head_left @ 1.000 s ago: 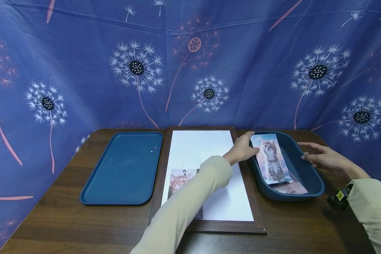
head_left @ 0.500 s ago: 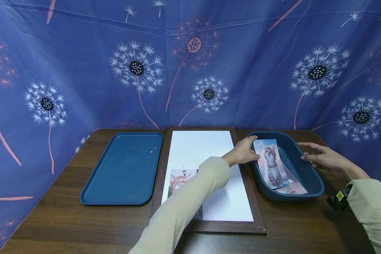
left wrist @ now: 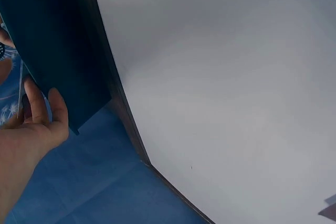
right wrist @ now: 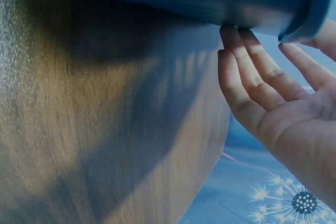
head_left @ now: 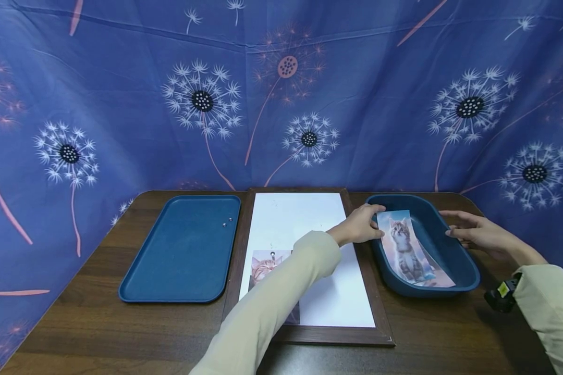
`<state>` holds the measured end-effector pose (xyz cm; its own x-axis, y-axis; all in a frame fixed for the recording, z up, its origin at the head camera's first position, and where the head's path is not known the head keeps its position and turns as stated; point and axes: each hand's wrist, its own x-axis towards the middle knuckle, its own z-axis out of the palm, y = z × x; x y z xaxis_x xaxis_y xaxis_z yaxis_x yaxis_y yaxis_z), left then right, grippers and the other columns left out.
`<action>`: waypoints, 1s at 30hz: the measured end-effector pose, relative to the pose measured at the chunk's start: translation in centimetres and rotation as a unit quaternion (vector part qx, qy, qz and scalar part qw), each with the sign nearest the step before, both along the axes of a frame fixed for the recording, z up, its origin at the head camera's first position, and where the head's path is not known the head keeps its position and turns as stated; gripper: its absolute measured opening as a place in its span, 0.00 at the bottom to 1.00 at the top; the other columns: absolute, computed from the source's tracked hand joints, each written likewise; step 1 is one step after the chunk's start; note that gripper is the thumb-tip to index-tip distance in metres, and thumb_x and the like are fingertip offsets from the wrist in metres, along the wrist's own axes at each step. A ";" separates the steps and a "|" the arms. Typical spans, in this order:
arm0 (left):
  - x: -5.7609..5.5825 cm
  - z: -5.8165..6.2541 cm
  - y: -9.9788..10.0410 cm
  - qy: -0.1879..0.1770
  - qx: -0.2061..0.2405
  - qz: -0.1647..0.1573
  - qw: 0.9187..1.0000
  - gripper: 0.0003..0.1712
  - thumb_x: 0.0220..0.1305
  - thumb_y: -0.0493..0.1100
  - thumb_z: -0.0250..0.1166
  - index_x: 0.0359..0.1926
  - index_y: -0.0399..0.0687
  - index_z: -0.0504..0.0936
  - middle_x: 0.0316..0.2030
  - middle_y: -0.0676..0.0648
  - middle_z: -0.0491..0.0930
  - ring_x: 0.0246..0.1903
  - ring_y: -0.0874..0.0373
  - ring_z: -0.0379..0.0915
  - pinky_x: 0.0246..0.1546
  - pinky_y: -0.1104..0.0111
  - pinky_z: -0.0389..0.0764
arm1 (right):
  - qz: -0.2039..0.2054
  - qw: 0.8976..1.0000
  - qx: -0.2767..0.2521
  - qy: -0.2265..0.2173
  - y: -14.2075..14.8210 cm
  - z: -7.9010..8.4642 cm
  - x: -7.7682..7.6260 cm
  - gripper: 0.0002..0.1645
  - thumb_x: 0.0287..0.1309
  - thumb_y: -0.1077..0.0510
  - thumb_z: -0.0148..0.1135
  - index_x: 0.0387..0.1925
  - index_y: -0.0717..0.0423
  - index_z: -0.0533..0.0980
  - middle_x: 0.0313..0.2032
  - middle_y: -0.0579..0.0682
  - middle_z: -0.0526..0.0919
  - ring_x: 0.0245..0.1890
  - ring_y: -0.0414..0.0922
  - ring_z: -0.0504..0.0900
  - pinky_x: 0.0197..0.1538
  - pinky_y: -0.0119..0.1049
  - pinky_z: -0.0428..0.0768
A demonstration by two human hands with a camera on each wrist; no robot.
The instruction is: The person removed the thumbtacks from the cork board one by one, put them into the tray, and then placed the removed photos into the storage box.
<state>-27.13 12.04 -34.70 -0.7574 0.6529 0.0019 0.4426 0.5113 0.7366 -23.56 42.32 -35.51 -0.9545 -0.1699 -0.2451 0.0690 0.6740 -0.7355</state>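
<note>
A photo card of a kitten (head_left: 403,250) slants inside the blue basin (head_left: 464,255) at the right. My left hand (head_left: 358,224) is at the basin's left rim, finger and thumb pinching the card's left edge. A second cat photo (head_left: 438,276) lies under it, mostly covered. In the left wrist view the left hand (left wrist: 39,119) reaches over the basin wall (left wrist: 58,51). My right hand (head_left: 483,234) holds the basin's right rim; the right wrist view shows its fingers (right wrist: 254,80) against the outer wall, the thumb behind the rim.
A brown-framed whiteboard (head_left: 305,219) lies in the middle, a cat photo (head_left: 262,265) under a small metal pin on it, partly hidden by my left sleeve. Left of it is a flat blue tray (head_left: 178,250) with small metal pieces. A dandelion-print cloth (head_left: 380,104) hangs behind the table.
The kitten card has slid down and slightly right, deeper into the basin, with my left hand following it. My right hand has stayed at the basin's rim.
</note>
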 end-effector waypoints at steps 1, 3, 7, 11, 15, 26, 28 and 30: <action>0.1 0.1 -0.1 0.008 -0.002 -0.003 1.000 0.34 0.59 0.40 0.62 0.66 0.49 0.61 0.60 0.49 0.64 0.37 0.68 0.70 0.34 0.81 0.71 | 0.001 1.000 -0.001 0.001 0.0 0.0 0.0 0.39 0.64 0.48 0.49 0.70 0.54 0.46 0.54 0.58 0.69 0.37 0.34 0.75 0.36 0.38 0.75; 0.1 0.2 -0.2 0.018 -0.006 -0.006 1.000 0.34 0.59 0.40 0.61 0.66 0.49 0.61 0.59 0.49 0.64 0.38 0.68 0.69 0.35 0.81 0.71 | 0.006 1.000 -0.003 0.000 0.0 0.0 0.0 0.39 0.65 0.48 0.48 0.70 0.55 0.45 0.56 0.65 0.68 0.37 0.32 0.75 0.37 0.37 0.75; 0.1 0.3 -0.3 0.034 -0.009 -0.014 0.999 0.34 0.60 0.40 0.60 0.66 0.50 0.60 0.61 0.50 0.64 0.45 0.65 0.69 0.38 0.81 0.71 | 0.011 1.000 -0.002 0.000 -0.1 0.1 0.1 0.39 0.66 0.48 0.47 0.70 0.55 0.45 0.60 0.73 0.60 0.39 0.29 0.76 0.40 0.38 0.76; -0.1 0.1 -0.2 0.036 -0.020 -0.024 0.999 0.35 0.61 0.41 0.60 0.67 0.52 0.58 0.63 0.51 0.63 0.54 0.63 0.68 0.43 0.80 0.71 | 0.011 1.000 0.000 0.003 -0.1 0.1 0.2 0.38 0.66 0.49 0.47 0.70 0.56 0.45 0.59 0.72 0.62 0.39 0.30 0.76 0.40 0.38 0.76; -0.1 0.0 -0.2 0.043 -0.036 -0.039 0.998 0.36 0.61 0.43 0.60 0.68 0.53 0.56 0.65 0.52 0.61 0.58 0.62 0.66 0.48 0.79 0.71 | 0.013 1.000 -0.003 0.006 -0.1 0.1 0.1 0.38 0.66 0.49 0.47 0.69 0.58 0.45 0.59 0.73 0.62 0.39 0.30 0.77 0.42 0.40 0.77; -0.5 0.0 -0.7 0.025 0.004 -0.037 0.999 0.34 0.62 0.40 0.59 0.67 0.52 0.57 0.62 0.49 0.65 0.60 0.58 0.64 0.54 0.75 0.69 | 0.010 1.000 0.001 -0.002 0.0 0.0 0.1 0.40 0.65 0.47 0.48 0.69 0.57 0.45 0.62 0.74 0.57 0.41 0.30 0.76 0.43 0.43 0.77; -0.6 0.1 -0.9 0.020 0.010 -0.036 0.999 0.33 0.62 0.40 0.59 0.67 0.52 0.57 0.62 0.49 0.65 0.60 0.58 0.64 0.54 0.75 0.69 | 0.010 1.000 0.009 0.002 0.0 -0.1 0.1 0.40 0.65 0.47 0.48 0.69 0.57 0.45 0.62 0.74 0.57 0.44 0.35 0.77 0.45 0.46 0.77; -0.6 0.3 -1.1 0.019 0.015 -0.037 0.999 0.33 0.62 0.40 0.59 0.66 0.52 0.58 0.61 0.48 0.66 0.60 0.57 0.65 0.53 0.75 0.69 | 0.011 1.000 0.016 0.006 0.0 -0.1 0.1 0.40 0.65 0.47 0.48 0.69 0.58 0.46 0.61 0.74 0.58 0.46 0.41 0.77 0.45 0.50 0.76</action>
<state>-27.71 10.96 -34.43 -0.7057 0.7068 0.0492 0.5062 0.4545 0.7330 -23.51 42.29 -35.62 -0.9534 -0.1833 -0.2397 0.0450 0.6991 -0.7136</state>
